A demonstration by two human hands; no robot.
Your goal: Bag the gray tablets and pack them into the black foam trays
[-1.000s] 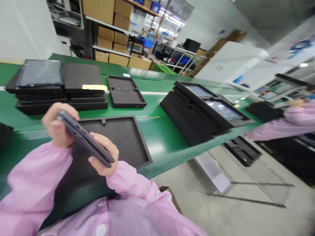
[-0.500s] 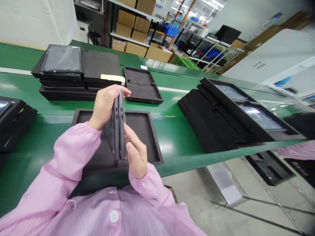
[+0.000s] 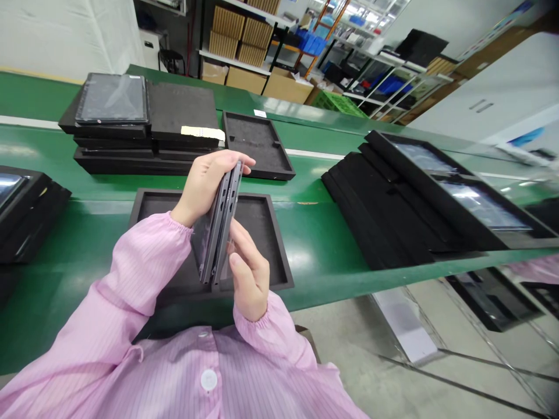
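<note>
Two thin dark tablets [image 3: 222, 227] stand on edge, face to face, between my hands, with small port openings along the edge turned toward me. My left hand [image 3: 205, 183] wraps over their far upper end, fingers curled across the top. Lower down, my right hand [image 3: 250, 270] grips their right side, thumb and fingers against it. The pair leans slightly to the right, above a black foam tray [image 3: 279, 250] lying on the green bench. Most of the tablets' broad faces are hidden from me.
A stack of black foam trays [image 3: 181, 110] with a film-covered tablet [image 3: 113, 99] stands at the back left. Behind my hands lies another shallow tray [image 3: 253, 139]. More trays [image 3: 388, 203] lean at the right, some holding tablets. A dark stack [image 3: 26, 215] sits far left.
Both hands have shifted slightly right with the tablets. The pair has gone from nearly upright to leaning right, its far end moving most. The view has shifted a little.
</note>
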